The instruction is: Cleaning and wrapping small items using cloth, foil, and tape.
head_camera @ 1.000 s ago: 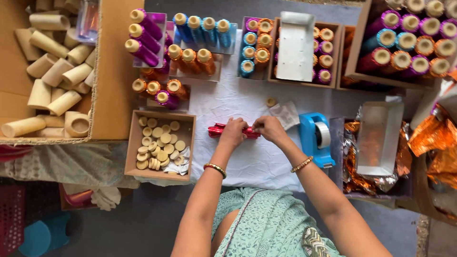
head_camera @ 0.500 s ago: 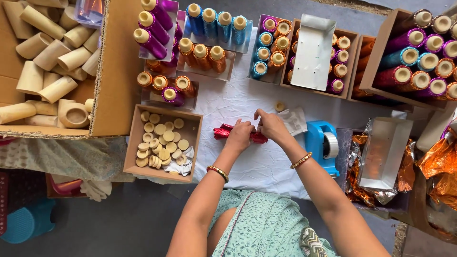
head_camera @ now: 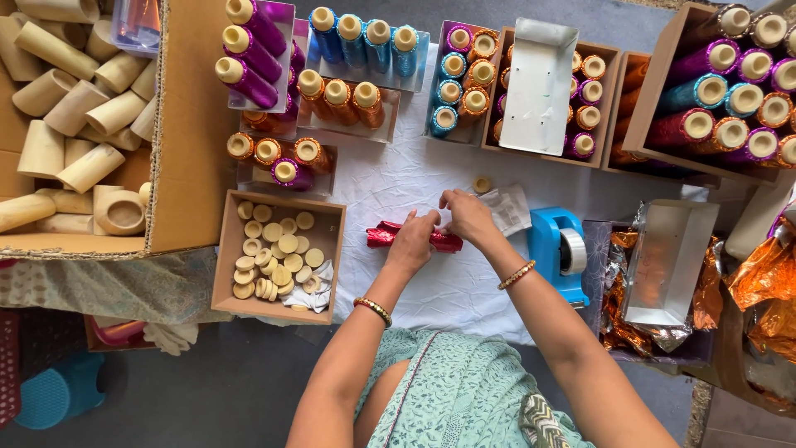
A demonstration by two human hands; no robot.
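Top-down view of a work surface covered in white cloth, crowded with boxes. Far left, a big cardboard box holds plain cream tubes. Along the top, clear trays and cardboard boxes hold foil-wrapped spools in purple, blue, orange and pink. A small cardboard box near the left forearm holds cream round discs.

Both arms reach forward from the bottom of the view, elbows bent, forearms converging toward the middle of the cloth. A bangle sits on each wrist.

Left hand: palm down, fingers curled, resting on a red foil-wrapped tube that lies flat on the cloth; it presses or grips the tube's middle, and the red ends stick out on both sides of the hand. Right hand: fingers bent in and pinched close together, tips meeting the left hand's fingertips just above the tube. Can't tell what, if anything, is pinched between them.

Just beside the right hand lies a small clear plastic bag, and beyond it 1 loose cream disc. Right of the right wrist stands a blue tape dispenser. Farther right, a silver metal tray rests on crumpled orange foil.
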